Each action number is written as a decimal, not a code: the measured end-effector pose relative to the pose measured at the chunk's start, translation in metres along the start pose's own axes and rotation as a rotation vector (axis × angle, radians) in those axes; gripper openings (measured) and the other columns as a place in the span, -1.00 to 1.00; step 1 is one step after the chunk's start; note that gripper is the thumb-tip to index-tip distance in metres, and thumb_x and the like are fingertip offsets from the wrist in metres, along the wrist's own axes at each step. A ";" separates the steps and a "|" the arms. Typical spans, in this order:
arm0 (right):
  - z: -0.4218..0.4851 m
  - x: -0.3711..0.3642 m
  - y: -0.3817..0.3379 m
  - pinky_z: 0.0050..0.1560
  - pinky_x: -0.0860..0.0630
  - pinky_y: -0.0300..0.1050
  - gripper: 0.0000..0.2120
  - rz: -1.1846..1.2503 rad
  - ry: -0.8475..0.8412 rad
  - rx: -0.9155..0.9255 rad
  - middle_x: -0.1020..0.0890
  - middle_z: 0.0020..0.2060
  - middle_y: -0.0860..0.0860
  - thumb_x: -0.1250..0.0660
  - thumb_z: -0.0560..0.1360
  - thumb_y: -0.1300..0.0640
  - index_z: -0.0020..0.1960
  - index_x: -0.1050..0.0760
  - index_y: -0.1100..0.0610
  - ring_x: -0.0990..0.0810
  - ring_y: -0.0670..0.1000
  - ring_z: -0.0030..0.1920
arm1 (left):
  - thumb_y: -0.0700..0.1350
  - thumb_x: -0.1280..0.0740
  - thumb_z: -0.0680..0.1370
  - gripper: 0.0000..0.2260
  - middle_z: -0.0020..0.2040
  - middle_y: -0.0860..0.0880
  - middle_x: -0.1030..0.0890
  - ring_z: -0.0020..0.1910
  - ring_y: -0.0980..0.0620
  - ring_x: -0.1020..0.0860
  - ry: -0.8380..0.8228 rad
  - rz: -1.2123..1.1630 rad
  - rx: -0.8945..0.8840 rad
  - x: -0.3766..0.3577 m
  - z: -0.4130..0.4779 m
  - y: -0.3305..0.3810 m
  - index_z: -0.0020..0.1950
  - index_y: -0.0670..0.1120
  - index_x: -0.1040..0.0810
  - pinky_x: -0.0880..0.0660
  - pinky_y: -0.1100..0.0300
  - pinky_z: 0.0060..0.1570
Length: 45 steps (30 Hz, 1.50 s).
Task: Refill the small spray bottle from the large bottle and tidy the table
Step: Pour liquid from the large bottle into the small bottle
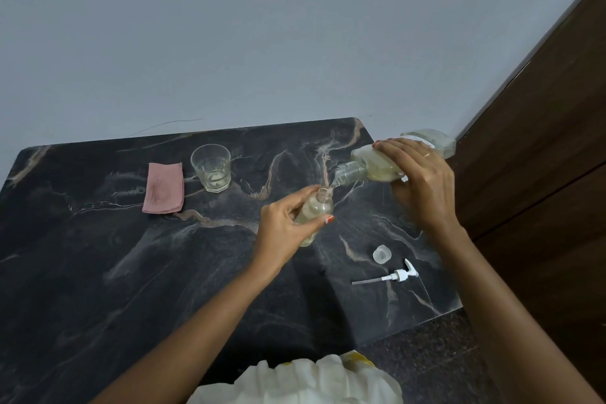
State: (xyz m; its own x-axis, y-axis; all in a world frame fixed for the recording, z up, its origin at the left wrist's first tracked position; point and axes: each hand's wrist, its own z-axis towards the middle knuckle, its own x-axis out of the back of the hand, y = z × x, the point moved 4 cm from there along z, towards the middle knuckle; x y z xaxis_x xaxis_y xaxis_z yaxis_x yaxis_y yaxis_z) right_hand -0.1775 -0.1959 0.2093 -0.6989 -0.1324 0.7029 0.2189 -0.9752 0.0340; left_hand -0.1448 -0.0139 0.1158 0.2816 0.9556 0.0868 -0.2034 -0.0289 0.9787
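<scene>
The small spray bottle stands uncapped near the middle of the dark marble table, the left hand grasping its body. The right hand is wrapped around the large bottle, tipped so its mouth sits just above the small bottle's neck. A clear cap and the white pump head lie to the right. A glass and a folded pink cloth sit farther left.

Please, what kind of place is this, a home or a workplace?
Probably a room in a home, though I cannot be sure. A dark marble-patterned table stands against a plain painted wall, beside a brown wooden door, with a drinking glass on it.
</scene>
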 end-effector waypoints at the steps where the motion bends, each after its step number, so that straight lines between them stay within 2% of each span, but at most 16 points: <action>1: 0.000 0.000 0.000 -0.01 -0.53 -0.08 -0.64 -0.002 0.003 -0.003 -0.69 -0.06 0.11 -0.46 0.24 0.45 0.01 -0.60 0.23 -0.65 0.10 0.00 | -0.20 -0.51 0.28 -0.52 0.00 0.22 -0.57 0.01 0.31 -0.56 -0.001 0.001 -0.001 0.000 0.000 0.000 0.13 0.09 -0.50 -0.48 0.42 0.04; 5: 0.000 0.000 -0.001 0.03 -0.44 -0.13 -0.63 0.002 0.012 -0.008 -0.69 -0.06 0.11 -0.44 0.24 0.48 0.01 -0.60 0.23 -0.66 0.10 -0.01 | -0.20 -0.52 0.27 -0.52 -0.01 0.26 -0.56 0.00 0.32 -0.56 -0.006 0.003 -0.010 -0.001 0.000 0.000 0.09 0.16 -0.50 -0.47 0.44 0.02; 10: -0.001 0.000 -0.002 -0.02 -0.55 -0.06 -0.61 0.003 -0.003 -0.003 -0.69 -0.06 0.11 -0.46 0.22 0.47 0.01 -0.60 0.23 -0.66 0.10 0.00 | -0.19 -0.52 0.27 -0.52 -0.06 0.36 -0.55 -0.03 0.35 -0.56 -0.001 0.021 -0.020 -0.001 0.000 0.000 0.00 0.28 -0.50 -0.46 0.48 -0.02; 16: -0.004 -0.002 -0.005 -0.05 -0.56 -0.06 -0.59 0.014 -0.028 -0.010 -0.69 -0.07 0.12 -0.47 0.19 0.47 0.01 -0.60 0.23 -0.66 0.11 -0.02 | -0.18 -0.52 0.27 -0.53 -0.06 0.30 -0.58 -0.02 0.30 -0.58 -0.001 0.010 -0.022 -0.002 0.000 -0.001 -0.01 0.30 -0.51 -0.50 0.41 -0.01; 18: -0.004 -0.002 -0.006 -0.06 -0.55 -0.07 -0.59 0.019 -0.032 -0.010 -0.69 -0.07 0.11 -0.46 0.19 0.48 0.01 -0.60 0.24 -0.66 0.11 -0.02 | -0.18 -0.52 0.27 -0.53 -0.03 0.23 -0.59 0.00 0.27 -0.58 -0.003 0.004 -0.018 -0.003 0.000 -0.001 0.01 0.28 -0.51 -0.52 0.35 0.02; 23: -0.008 -0.005 -0.008 -0.03 -0.53 -0.08 -0.65 0.031 -0.043 -0.031 -0.69 -0.06 0.10 -0.47 0.25 0.42 0.01 -0.60 0.23 -0.66 0.10 -0.02 | -0.18 -0.53 0.26 -0.53 0.00 0.18 -0.60 0.02 0.25 -0.58 -0.007 -0.012 -0.008 -0.003 -0.001 -0.002 0.07 0.17 -0.52 -0.51 0.37 0.03; 28: -0.012 -0.008 -0.008 -0.03 -0.52 -0.09 -0.65 0.043 -0.051 -0.041 -0.70 -0.07 0.09 -0.49 0.25 0.40 0.01 -0.60 0.22 -0.66 0.09 -0.03 | -0.21 -0.52 0.26 -0.52 -0.05 0.28 -0.59 0.01 0.27 -0.58 -0.008 -0.010 -0.017 -0.004 -0.001 -0.001 0.00 0.26 -0.51 -0.48 0.42 -0.01; 36: -0.020 -0.013 -0.010 -0.12 -0.50 -0.16 -0.61 0.075 -0.027 -0.082 -0.70 -0.11 0.06 -0.51 0.18 0.41 -0.01 -0.60 0.20 -0.64 0.06 -0.08 | -0.22 -0.52 0.26 -0.52 -0.09 0.29 -0.57 -0.05 0.35 -0.57 -0.001 -0.019 -0.009 -0.006 -0.002 -0.001 -0.03 0.27 -0.49 -0.46 0.50 -0.08; 40: -0.027 -0.019 -0.009 -0.17 -0.53 -0.14 -0.60 0.120 -0.059 -0.170 -0.70 -0.10 0.05 -0.53 0.21 0.34 0.02 -0.58 0.17 -0.64 0.06 -0.09 | -0.23 -0.52 0.26 -0.54 -0.06 0.24 -0.59 -0.02 0.28 -0.58 -0.001 -0.037 0.004 -0.006 -0.003 -0.005 0.00 0.21 -0.51 -0.48 0.45 -0.05; 43: -0.037 -0.028 -0.003 -0.14 -0.53 -0.11 -0.59 0.246 -0.122 -0.335 -0.69 -0.05 0.05 -0.50 0.26 0.31 0.08 -0.56 0.13 -0.65 0.11 -0.07 | -0.23 -0.52 0.27 -0.55 -0.02 0.19 -0.60 0.01 0.23 -0.59 -0.006 -0.051 0.016 -0.007 -0.004 -0.010 0.03 0.16 -0.52 -0.49 0.41 -0.02; 45: -0.045 -0.037 0.002 -0.08 -0.54 -0.10 -0.58 0.410 -0.145 -0.484 -0.67 -0.03 -0.01 -0.51 0.28 0.27 0.11 -0.54 0.10 -0.64 0.04 -0.03 | -0.24 -0.51 0.27 -0.56 -0.03 0.20 -0.61 0.02 0.21 -0.59 -0.013 -0.059 0.027 -0.007 -0.005 -0.015 0.01 0.17 -0.53 -0.50 0.40 -0.01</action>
State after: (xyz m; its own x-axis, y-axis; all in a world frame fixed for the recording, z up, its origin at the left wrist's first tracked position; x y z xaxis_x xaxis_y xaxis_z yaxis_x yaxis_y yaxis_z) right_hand -0.1824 -0.2013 0.1514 -0.5173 -0.5187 0.6807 0.0929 -0.8247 -0.5579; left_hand -0.1485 -0.0189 0.0999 0.3043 0.9521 0.0308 -0.1605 0.0194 0.9868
